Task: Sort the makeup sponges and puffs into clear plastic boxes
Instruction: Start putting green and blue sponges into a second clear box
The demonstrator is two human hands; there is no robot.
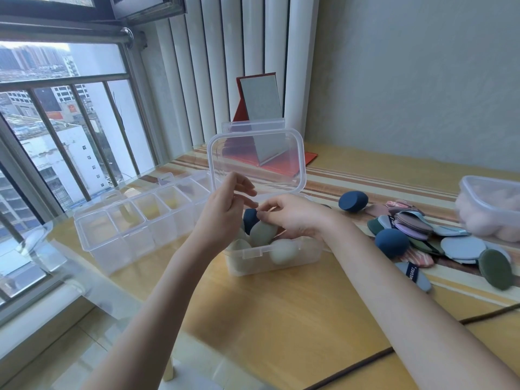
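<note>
A clear plastic box [281,256] with its lid [256,161] raised stands mid-table and holds grey-green sponges [263,233] and a dark blue sponge [249,219]. My right hand [292,215] reaches over the box, its fingertips pinching the top of the dark blue sponge. Just left of it, my left hand [228,205] hovers above the box with relaxed fingers and holds nothing. Two more dark blue sponges [353,201] [391,243] lie to the right, beside a pile of flat puffs [439,237] in grey, pink, purple and green.
A long clear divided box [135,223] with its lid open sits to the left. Another clear tub [492,209] with pink puffs is at the right edge. A red folding mirror [261,114] stands behind. A dark cable [365,358] crosses the near table. Window bars line the left.
</note>
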